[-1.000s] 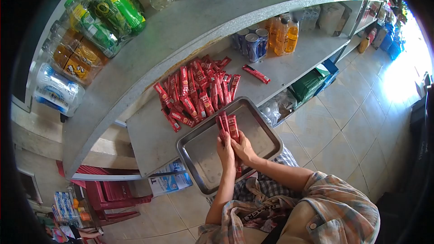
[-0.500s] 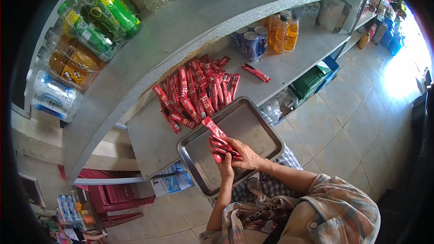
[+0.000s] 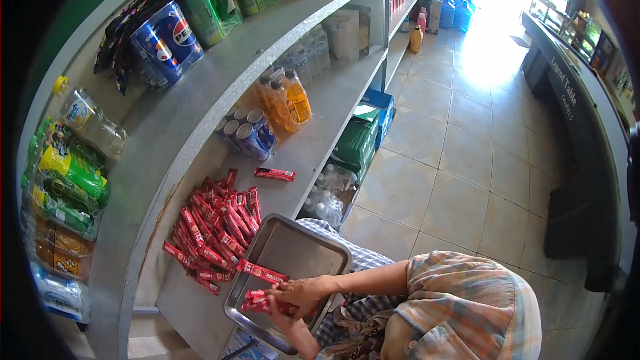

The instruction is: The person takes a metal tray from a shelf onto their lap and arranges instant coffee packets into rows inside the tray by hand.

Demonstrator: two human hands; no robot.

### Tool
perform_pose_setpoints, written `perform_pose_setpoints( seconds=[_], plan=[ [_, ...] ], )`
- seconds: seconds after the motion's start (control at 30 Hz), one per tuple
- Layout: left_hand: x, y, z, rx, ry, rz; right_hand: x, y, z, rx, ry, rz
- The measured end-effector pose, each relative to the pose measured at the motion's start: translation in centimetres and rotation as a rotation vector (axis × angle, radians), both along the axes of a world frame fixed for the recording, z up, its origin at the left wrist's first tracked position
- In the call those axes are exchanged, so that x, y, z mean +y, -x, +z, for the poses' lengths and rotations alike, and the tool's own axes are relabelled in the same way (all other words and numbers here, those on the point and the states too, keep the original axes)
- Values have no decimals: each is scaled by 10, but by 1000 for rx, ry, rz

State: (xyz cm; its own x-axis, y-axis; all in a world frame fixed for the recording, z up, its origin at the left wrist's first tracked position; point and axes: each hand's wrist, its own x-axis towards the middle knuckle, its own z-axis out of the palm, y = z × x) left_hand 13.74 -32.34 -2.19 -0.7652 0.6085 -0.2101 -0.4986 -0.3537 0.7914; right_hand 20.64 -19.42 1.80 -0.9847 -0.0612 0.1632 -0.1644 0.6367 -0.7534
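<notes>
Both hands are over a metal tray (image 3: 293, 243) and close together. My left hand (image 3: 288, 325) is wrapped round a small bunch of red coffee sachets (image 3: 255, 301) from below. My right hand (image 3: 305, 293) is closed on the same bunch from above, with one coffee sachet (image 3: 263, 272) sticking out toward the pile. Fingers hide part of the bunch. Beside the tray, a heap of red coffee sachets (image 3: 210, 227) lies on the lower shelf. A single sachet (image 3: 275, 174) rests apart from it.
Energy drink cans (image 3: 250, 135) and orange drink bottles (image 3: 285, 101) stand on the lower shelf behind the heap. The upper shelf (image 3: 200, 103) curves above, holding Pepsi cans (image 3: 167, 43) and bottles. A green pack (image 3: 357, 140) sits below. Tiled floor (image 3: 427, 190) and a dark table (image 3: 573, 120) are at right.
The camera has turned to the right, so the shelves and tray appear further left. Both hands stay over the tray with the sachets, and one sachet still sticks out of the bunch.
</notes>
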Motion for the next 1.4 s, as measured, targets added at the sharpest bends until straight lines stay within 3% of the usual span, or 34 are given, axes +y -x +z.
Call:
perform_pose_setpoints(
  seconds=[0.03, 0.1, 0.17, 0.27, 0.4, 0.5, 0.53, 0.57, 0.7, 0.77, 0.83, 0.87, 0.93, 0.97, 1.0, 1.1, 1.17, 1.2, 1.27, 1.37, 1.4],
  plan=[
    [-10, 6, -1, -155, -40, 53, 2, 4, 3, 59, 0, 109],
    [-12, -13, 50, -192, 117, 215, 16, 17, 12, -167, 208, 72],
    [-17, -21, 64, -177, 212, 320, 21, 29, 14, -263, 227, -98],
    [-29, -20, 50, -116, 279, 326, 15, 42, -6, -188, -28, -578],
    [-24, -14, 38, -186, 345, 219, -6, 47, -38, -103, -213, -534],
    [-25, -19, 38, -249, 309, 113, -19, 41, -50, -144, -126, -450],
    [-25, -24, 42, -179, 307, 153, -17, 40, -54, -155, -92, -433],
    [-25, -30, 46, -106, 302, 184, -10, 27, -22, -338, 0, -394],
    [-15, -60, 95, 90, 201, 209, 13, 15, -39, -250, 186, -289],
    [-14, -60, 103, 167, 239, 214, 34, 9, -10, -176, 282, -272],
    [-28, -26, 37, 160, 386, 234, 54, 14, 33, -40, 379, -282],
    [-29, -27, 35, 296, 389, 211, 61, 24, 53, 54, 433, -302],
    [-32, -28, 30, 564, 383, 189, 81, 45, 87, 73, 297, -404],
    [-32, -33, 21, 586, 380, 222, 85, 51, 93, 241, 214, -485],
    [-34, -30, 17, 397, 345, 216, 85, 61, 96, 408, 138, -551],
    [-34, -12, 16, -243, 188, 230, 105, 73, 87, 200, -99, -570],
    [-36, -2, -2, -327, 81, 230, 101, 36, 102, -69, 5, -596],
    [-40, 5, -19, -355, -14, 190, 106, 32, 59, -59, -134, -619],
    [-43, 11, -42, -368, -18, 226, 105, 2, 33, -212, -147, -625],
    [-31, -1, -2, -355, 98, 310, 95, -34, 0, -210, -96, -655],
    [-34, 2, -12, -354, 47, 309, 90, -43, 0, -188, -35, -674]
  ],
)
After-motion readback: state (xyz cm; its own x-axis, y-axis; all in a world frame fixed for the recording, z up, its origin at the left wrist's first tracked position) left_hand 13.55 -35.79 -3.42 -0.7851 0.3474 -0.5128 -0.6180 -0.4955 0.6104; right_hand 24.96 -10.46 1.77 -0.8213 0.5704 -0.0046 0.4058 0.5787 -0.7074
